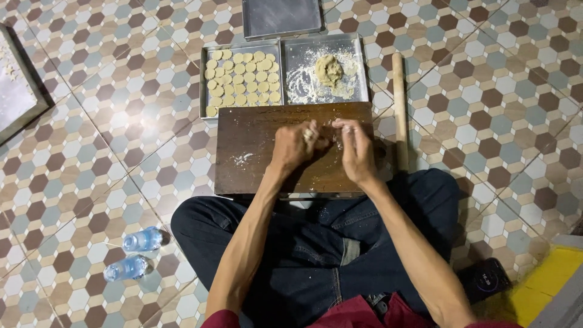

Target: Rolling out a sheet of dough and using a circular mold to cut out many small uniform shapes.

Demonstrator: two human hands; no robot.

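Observation:
I sit cross-legged on a tiled floor with a dark wooden board (249, 158) in front of me. My left hand (296, 144) and my right hand (355, 149) meet above the board's far half, fingers curled around a small piece of dough (325, 135) between them. Beyond the board lies a metal tray (209, 112) filled with several rows of round flat dough pieces (243, 79). Beside it a second tray (359, 73) carries a lump of dough (328, 68) in scattered flour.
A wooden rolling pin (399, 109) lies along the board's right side. An empty metal tray (282, 17) sits farther back. Two plastic water bottles (135, 254) lie by my left knee. A dark phone (490, 278) rests at lower right, another tray (15, 97) at left edge.

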